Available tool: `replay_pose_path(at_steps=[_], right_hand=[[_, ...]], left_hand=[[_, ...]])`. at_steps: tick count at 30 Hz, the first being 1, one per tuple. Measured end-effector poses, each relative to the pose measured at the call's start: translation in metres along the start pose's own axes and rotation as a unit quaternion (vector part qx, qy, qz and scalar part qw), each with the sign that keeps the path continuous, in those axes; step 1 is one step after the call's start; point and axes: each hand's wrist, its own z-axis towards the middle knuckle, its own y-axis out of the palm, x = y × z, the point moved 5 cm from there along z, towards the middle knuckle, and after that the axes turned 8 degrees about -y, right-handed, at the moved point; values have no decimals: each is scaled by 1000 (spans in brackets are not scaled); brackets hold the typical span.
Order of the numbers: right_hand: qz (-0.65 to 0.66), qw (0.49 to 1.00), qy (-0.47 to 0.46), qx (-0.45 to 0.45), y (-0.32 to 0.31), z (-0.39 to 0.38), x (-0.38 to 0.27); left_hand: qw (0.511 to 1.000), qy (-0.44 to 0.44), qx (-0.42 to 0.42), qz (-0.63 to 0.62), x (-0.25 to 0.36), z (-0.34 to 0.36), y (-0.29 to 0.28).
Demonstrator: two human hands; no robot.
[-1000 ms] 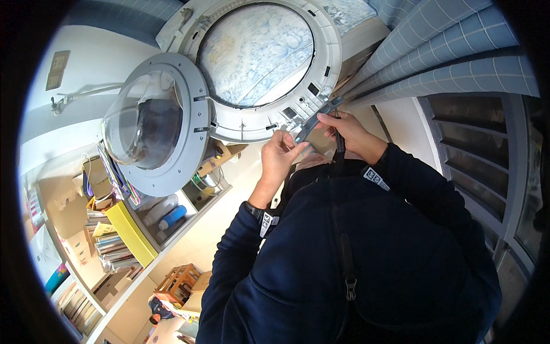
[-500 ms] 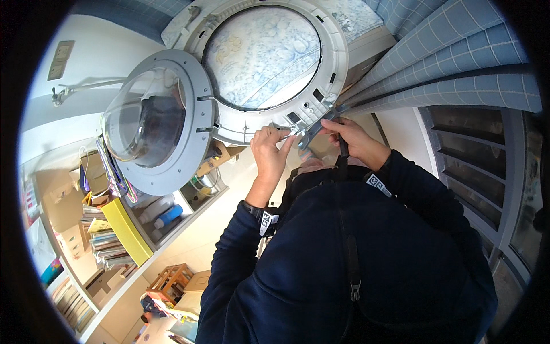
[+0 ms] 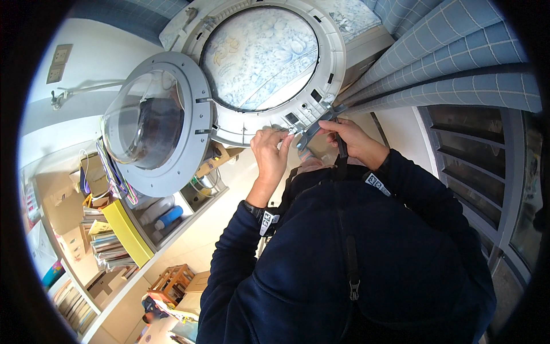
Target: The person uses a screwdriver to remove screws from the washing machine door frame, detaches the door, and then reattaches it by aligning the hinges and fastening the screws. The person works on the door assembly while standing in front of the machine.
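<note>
At washer door rim [image 3: 321,109] | grey bar-shaped tool [image 3: 312,131] was pinched by right hand [image 3: 352,140], long axis slanted up-right | left hand [image 3: 270,150] was closed beside its lower end, touching.

The washing machine's front ring [image 3: 338,69] looks like smooth, slightly glossy white plastic, and its open door [image 3: 157,123] is grey plastic around a clear, shiny bowl — glass, perhaps, though the view is too warped to be sure. Inside the drum lies soft matt cloth [image 3: 258,54] with a pale blue flower print. The wall tiles [image 3: 452,51] are blue-grey — smooth, faintly glossy — and the sleeves [image 3: 401,229] are matt dark-blue fabric.
</note>
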Motion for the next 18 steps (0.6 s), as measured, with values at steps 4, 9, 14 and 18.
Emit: replay_pose_path(at_steps=[4,9,14,18], right_hand=[[-2,1000,-4,-2,-2,1,1],[2,1000,-10,4,-3,2,2],[-3,1000,-15,22,-2,3,2],[12,1000,-24,13,1,2,1]], left_hand=[[1000,7,7,18,1,-3,3],[1000,-1,10,-4,-3,-2,8],[996,-49,-42,-68,-12,7,8],[995,-62,-61,-42,-14,7,9]])
